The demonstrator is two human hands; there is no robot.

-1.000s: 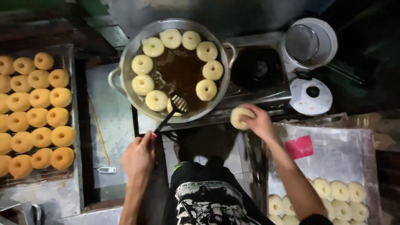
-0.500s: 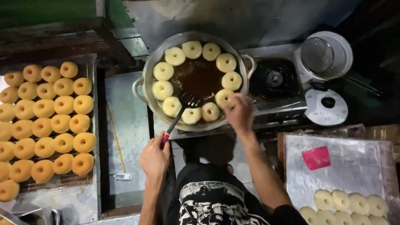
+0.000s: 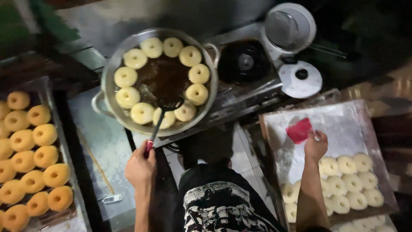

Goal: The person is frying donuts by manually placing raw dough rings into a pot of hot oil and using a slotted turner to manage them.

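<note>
Over the floured tray [image 3: 343, 124], the red scraper [image 3: 299, 129] is pinched by the right hand [image 3: 316, 146], best slid low under raw rings [image 3: 343, 184], while the left hand [image 3: 140, 167] stays closed on the skimmer [image 3: 161, 120].

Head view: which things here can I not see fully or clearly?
- Tray of fried doughnuts: cut off by the left edge.
- Raw rings on the floured board: partly hidden by the right hand and forearm, and cut off below.
- Skimmer in the left hand: its head is dark against the oil in the pan.
</note>
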